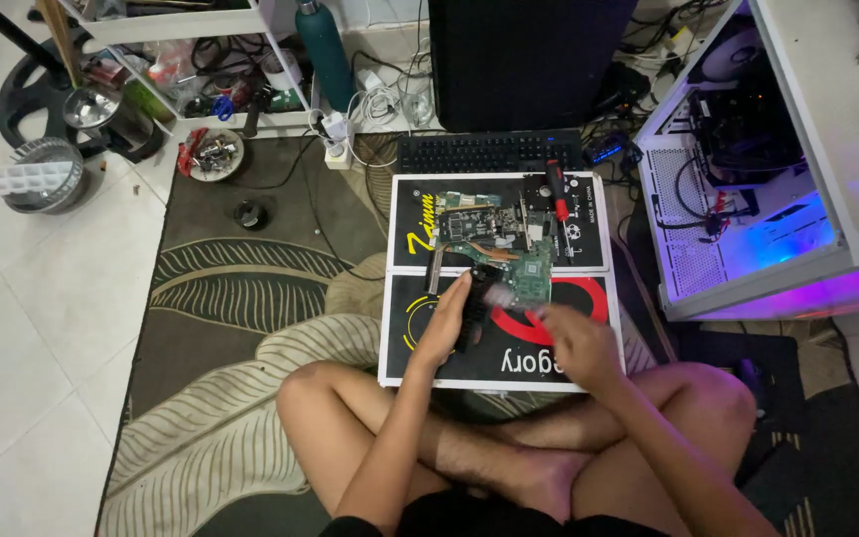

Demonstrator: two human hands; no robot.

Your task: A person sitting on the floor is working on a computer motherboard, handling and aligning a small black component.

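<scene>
Left hand (446, 323) gripping black part (476, 303), fingers wrapped round it, long axis running away from body. Right hand (577, 343) sitting just right of it, fingers curled, pinch state unclear. Circuit board (509, 254) lying just beyond fingertips; left hand nearer.

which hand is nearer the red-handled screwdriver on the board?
Right. The right hand sits below the red-handled screwdriver, roughly in line with it. The left hand, on the black fan part, is below and further left.
</scene>
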